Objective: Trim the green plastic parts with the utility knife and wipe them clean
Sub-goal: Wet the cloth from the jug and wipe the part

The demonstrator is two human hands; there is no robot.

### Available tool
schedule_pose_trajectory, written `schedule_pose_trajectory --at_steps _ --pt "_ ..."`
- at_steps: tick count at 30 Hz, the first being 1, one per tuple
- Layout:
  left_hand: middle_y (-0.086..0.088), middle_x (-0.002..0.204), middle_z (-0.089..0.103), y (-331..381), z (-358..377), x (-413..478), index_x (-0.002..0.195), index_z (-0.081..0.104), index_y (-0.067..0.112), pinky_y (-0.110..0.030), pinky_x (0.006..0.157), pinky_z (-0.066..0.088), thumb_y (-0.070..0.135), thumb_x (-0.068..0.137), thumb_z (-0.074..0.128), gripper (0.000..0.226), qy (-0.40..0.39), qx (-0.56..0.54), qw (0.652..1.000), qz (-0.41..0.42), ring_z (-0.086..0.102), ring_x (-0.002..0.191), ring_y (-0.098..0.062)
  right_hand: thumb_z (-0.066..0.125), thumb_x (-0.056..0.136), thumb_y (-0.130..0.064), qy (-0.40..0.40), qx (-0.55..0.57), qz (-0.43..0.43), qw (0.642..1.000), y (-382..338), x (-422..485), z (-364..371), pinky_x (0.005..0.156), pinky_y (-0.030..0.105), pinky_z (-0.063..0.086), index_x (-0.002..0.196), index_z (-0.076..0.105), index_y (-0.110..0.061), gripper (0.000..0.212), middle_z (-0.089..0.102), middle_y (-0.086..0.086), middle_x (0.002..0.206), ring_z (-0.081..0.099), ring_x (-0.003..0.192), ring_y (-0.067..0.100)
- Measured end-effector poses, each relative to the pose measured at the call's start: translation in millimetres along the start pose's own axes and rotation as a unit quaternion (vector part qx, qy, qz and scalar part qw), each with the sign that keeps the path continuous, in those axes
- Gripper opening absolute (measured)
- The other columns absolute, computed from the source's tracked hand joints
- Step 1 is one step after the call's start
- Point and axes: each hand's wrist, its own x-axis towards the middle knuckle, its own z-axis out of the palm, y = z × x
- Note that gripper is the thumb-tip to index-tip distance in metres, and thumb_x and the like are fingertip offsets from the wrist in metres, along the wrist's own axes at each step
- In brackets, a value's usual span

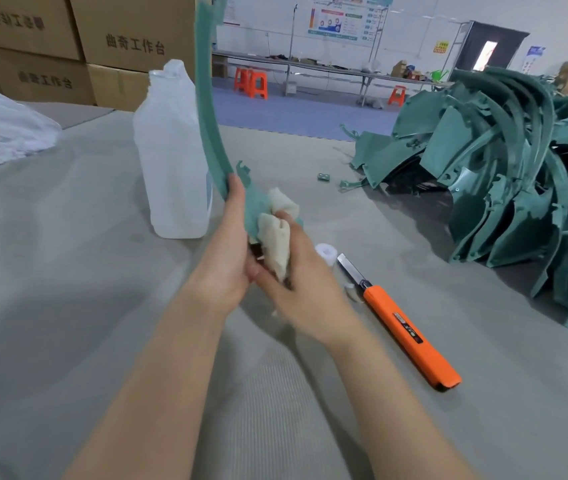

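The left hand holds a long, bent green part. Its grip is closed around the part near the low end, with the thumb lying along the edge. From the grip, the part curves up and away, past the top of the picture.

The right hand is just beside the left one. Its grip is closed on a pale rag, and the rag is pushed against the green part right next to the left grip. The low tip of the part is hidden behind the hands and the rag, so I can't tell how it ends.

An orange knife lies flat on the gray tabletop, near the right grip, with its blade out. A small white cap sits by the blade.

A clear bottle stands close to the left grip, on its far side. A big pile of green parts lies well away from the right grip. A tiny green bit lies between the hands and the pile. Brown boxes are stacked far behind the bottle.
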Motion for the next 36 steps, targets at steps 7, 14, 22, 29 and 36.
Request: schedule_pose_trajectory --at_steps 7,14,22,29,36 --pt "0.005 0.138 0.047 -5 0 1 0.125 0.054 0.028 -0.028 0.104 0.033 0.064 0.088 0.043 0.053 0.119 0.355 0.92 0.112 0.044 0.127 -0.01 0.053 0.098 -0.011 0.204 0.148 0.118 0.961 9 6 -29 0.087 0.024 0.051 0.12 0.059 -0.011 0.023 0.071 -0.004 0.102 0.066 0.1 0.013" --pt "0.016 0.074 0.064 -7 -18 5 0.079 0.062 0.025 -0.012 0.059 0.043 0.054 0.085 0.058 0.03 0.17 0.359 0.897 0.196 0.06 0.069 0.002 0.056 0.097 -0.025 0.043 0.312 0.238 0.919 11 -3 -51 0.076 0.026 0.059 0.096 0.069 -0.023 0.014 0.076 -0.004 0.094 0.073 0.088 0.013" --pt "0.0 0.075 0.06 -13 -7 2 0.083 0.057 0.015 -0.023 0.065 0.043 0.061 0.082 0.051 0.047 0.028 0.555 0.81 0.186 0.058 0.074 -0.014 0.041 0.099 -0.053 0.189 0.227 0.339 0.893 18 3 -59 0.065 0.024 0.056 0.087 0.067 -0.019 0.044 0.075 -0.003 0.073 0.072 0.071 0.011" --pt "0.016 0.085 0.072 -4 -10 -9 0.086 0.066 0.034 -0.015 0.061 0.05 0.05 0.084 0.056 0.019 -0.137 0.374 0.91 0.115 0.066 0.071 0.001 0.034 0.103 -0.049 0.422 0.289 0.338 0.79 29 4 -88 0.044 0.013 0.043 0.094 0.061 -0.012 0.046 0.067 -0.001 0.073 0.063 0.056 0.004" --pt "0.007 0.091 0.074 -14 -5 -1 0.092 0.068 0.024 -0.033 0.086 0.052 0.03 0.099 0.045 0.025 -0.062 0.204 0.975 0.063 0.068 0.087 -0.011 0.044 0.1 -0.028 0.328 0.004 0.141 0.934 6 8 -43 0.085 0.019 0.039 0.126 0.043 -0.009 0.032 0.057 0.003 0.109 0.053 0.096 0.004"
